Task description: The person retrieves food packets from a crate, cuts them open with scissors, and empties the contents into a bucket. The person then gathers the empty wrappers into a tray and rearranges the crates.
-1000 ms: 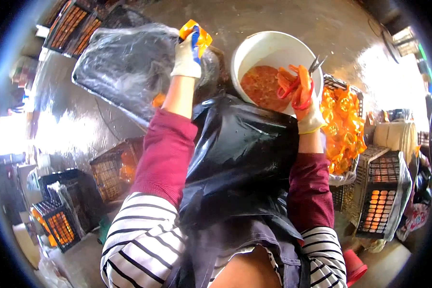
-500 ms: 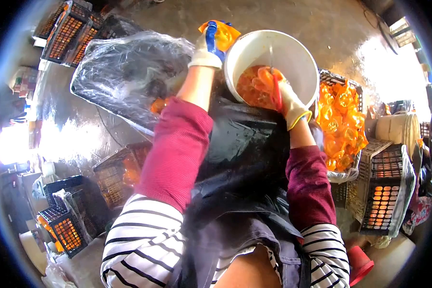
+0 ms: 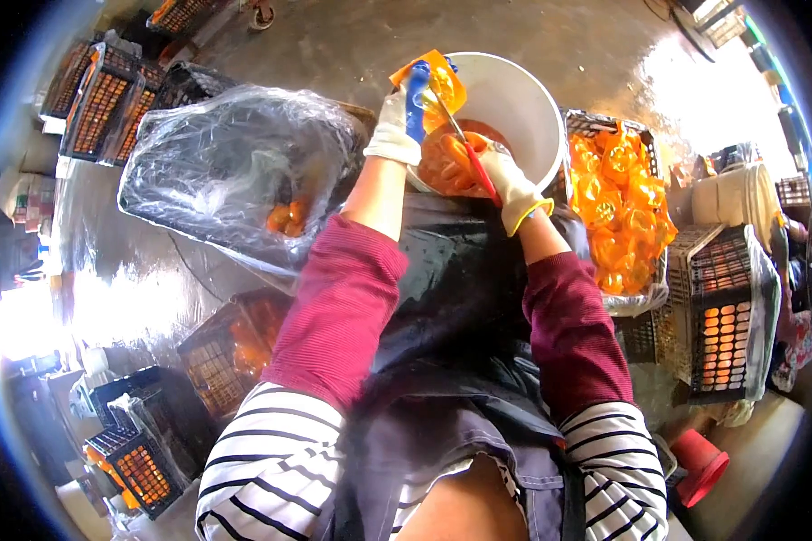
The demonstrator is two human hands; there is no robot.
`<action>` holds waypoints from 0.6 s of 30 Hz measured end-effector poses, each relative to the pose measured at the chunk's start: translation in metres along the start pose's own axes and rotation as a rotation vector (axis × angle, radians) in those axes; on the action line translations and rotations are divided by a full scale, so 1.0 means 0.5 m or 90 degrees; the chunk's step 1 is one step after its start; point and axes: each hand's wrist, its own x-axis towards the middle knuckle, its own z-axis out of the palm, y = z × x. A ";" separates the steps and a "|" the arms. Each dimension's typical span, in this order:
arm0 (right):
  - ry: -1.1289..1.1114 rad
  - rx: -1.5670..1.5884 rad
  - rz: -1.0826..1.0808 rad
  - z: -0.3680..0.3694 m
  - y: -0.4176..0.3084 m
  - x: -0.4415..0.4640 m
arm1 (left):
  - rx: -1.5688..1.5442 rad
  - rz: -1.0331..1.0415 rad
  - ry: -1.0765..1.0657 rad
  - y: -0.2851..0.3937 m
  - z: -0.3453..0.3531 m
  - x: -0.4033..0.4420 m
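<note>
My left hand, in a white glove with blue-coated fingers, is closed on a shiny, translucent orange piece at the rim of a white bucket. I cannot make out what kind of thing the piece is. My right hand, in a pale glove with a yellow-edged cuff, grips red-handled scissors over the bucket. Their metal blades point up and left, reaching the orange piece. Orange-red wet contents lie inside the bucket. The fingertips of my right hand look orange and blend with those contents.
At right stands a crate of shiny orange pieces, beside a stacked crate. On the left, a plastic-lined crate holds a few orange bits. More crates stand at upper left; a red container is at lower right.
The scissors have swung left and up out of the bucket, their blades now at the orange piece. My left hand has shifted slightly right and down. The whole view has shifted too.
</note>
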 end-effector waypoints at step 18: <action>0.104 -0.082 -0.137 -0.004 0.065 0.073 | 0.637 0.057 0.090 0.038 0.060 -0.072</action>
